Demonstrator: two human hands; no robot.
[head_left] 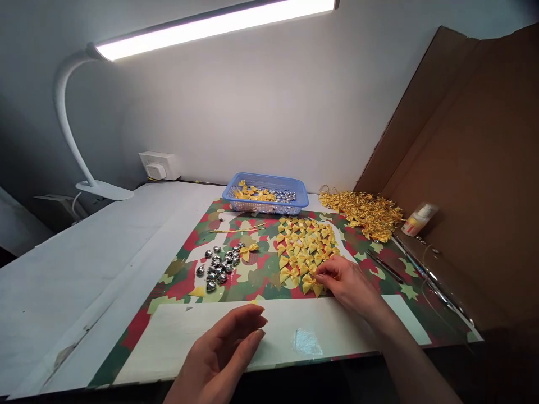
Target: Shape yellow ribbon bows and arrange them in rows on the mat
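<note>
Rows of small yellow ribbon bows (305, 244) lie on the camouflage-patterned mat (261, 280). At the near right corner of those rows is my right hand (347, 280), thumb and fingertips pinched together against a bow (310, 284). Whether the bow is gripped or only touched is hard to see. My left hand (227, 350) hovers over the white paper strip (168, 331), fingers curved, with a gap between thumb and fingers and nothing in it. Shiny silver bells (217, 270) are clustered on the mat's left part, beside a single yellow bow (249, 252).
A blue basket (266, 209) at the back holds bows and silver pieces. Behind the rows on the right is a heap of gold ties (366, 213), near a small pump bottle (418, 220), tweezers (384, 265) and a cardboard wall (471, 151). A lamp (210, 28) hangs overhead.
</note>
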